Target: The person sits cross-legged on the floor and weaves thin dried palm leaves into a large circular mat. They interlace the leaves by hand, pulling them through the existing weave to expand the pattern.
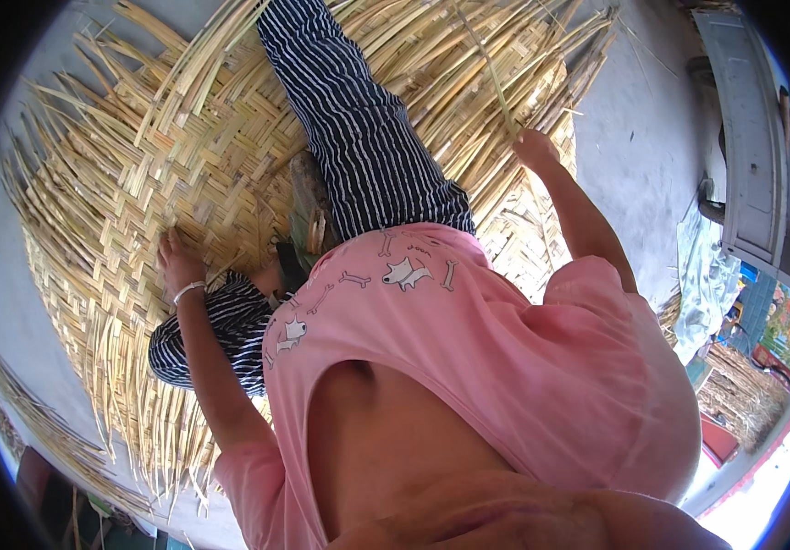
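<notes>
Left hand (177, 259) lies flat, fingers released, on the woven mat (138, 183). Right hand (534, 147) pinches a long strip (491, 73) running toward the mat's far edge.

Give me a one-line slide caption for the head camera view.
Left hand pressed flat on a large pale-yellow woven straw mat, right hand pinching a thin loose straw strip at the mat's far side.

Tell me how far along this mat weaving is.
Done: the centre of the woven mat shows a tight herringbone pattern. In hand: the left hand presses flat on the weave, and the right hand pinches one loose strip. Left: unwoven strip ends fan out along the edges.
</notes>
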`<state>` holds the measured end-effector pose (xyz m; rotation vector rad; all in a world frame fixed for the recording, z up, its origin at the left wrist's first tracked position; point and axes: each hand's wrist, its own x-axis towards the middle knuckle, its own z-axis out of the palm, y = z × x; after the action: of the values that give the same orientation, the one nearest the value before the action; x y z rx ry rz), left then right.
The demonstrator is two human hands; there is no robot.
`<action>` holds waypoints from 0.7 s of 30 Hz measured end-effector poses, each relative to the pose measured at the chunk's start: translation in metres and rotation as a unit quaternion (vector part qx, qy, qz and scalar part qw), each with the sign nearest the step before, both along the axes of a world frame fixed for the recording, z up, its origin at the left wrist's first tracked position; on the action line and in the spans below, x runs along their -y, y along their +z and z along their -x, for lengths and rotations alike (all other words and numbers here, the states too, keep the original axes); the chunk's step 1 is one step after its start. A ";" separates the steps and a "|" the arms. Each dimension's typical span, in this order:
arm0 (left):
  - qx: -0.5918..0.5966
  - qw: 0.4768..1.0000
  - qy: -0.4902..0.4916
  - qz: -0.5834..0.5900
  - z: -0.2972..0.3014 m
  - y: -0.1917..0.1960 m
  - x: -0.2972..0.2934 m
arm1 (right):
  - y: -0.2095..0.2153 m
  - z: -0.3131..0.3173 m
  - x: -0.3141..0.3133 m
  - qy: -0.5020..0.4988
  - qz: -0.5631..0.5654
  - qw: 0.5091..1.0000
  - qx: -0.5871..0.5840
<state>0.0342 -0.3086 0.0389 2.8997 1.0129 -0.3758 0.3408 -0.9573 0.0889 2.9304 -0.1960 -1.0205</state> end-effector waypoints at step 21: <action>0.273 0.608 -0.198 0.719 -0.176 0.204 0.244 | 0.336 -0.027 -0.390 0.289 -0.677 0.675 -0.059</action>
<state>0.2105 -0.5527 0.2432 1.4194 -0.1765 -0.1270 0.3673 -0.5668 0.4253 3.2341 2.2683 -1.5789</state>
